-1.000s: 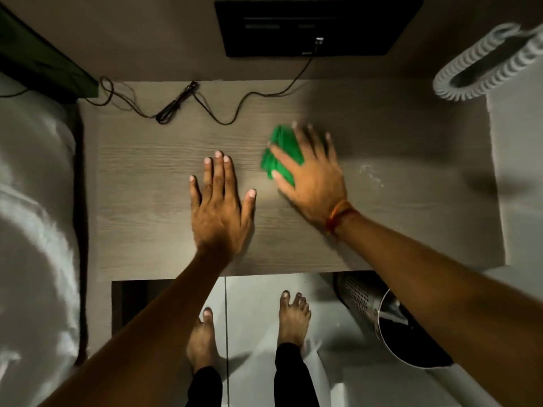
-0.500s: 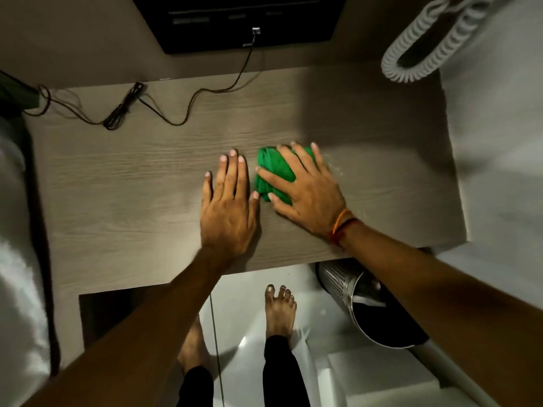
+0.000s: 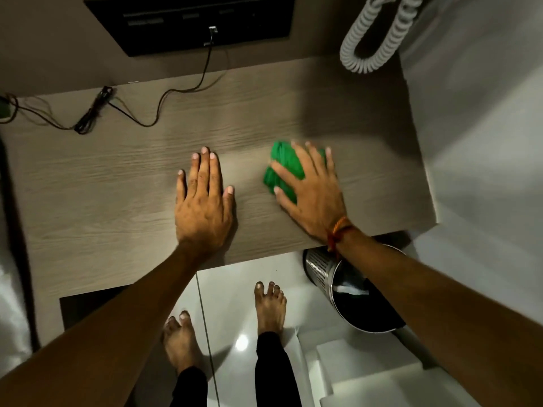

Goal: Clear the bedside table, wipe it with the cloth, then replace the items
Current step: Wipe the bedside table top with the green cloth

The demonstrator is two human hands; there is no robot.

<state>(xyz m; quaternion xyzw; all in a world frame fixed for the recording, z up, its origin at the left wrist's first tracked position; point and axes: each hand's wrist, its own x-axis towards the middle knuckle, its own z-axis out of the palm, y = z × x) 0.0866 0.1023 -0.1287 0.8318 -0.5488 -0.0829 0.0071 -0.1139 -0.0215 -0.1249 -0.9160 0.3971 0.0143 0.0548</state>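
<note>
The wood-grain bedside table (image 3: 117, 201) fills the middle of the head view. My left hand (image 3: 202, 201) lies flat on it, palm down, fingers together, holding nothing. To its right my right hand (image 3: 311, 192) presses a bunched green cloth (image 3: 282, 168) onto the tabletop, fingers spread over it. The cloth shows past my fingertips and thumb; the rest is hidden under my palm. My right hand is blurred.
A black cable (image 3: 123, 113) trails over the table's back left, plugged into a dark wall panel (image 3: 191, 22). A coiled white cord (image 3: 373, 36) hangs at the back right. A perforated metal bin (image 3: 346, 292) stands on the floor under my right forearm, beside my bare feet (image 3: 270, 306).
My right hand slid the green cloth to the right, away from my left hand, which it was touching half a second ago. My left hand stayed flat. The camera view shifted.
</note>
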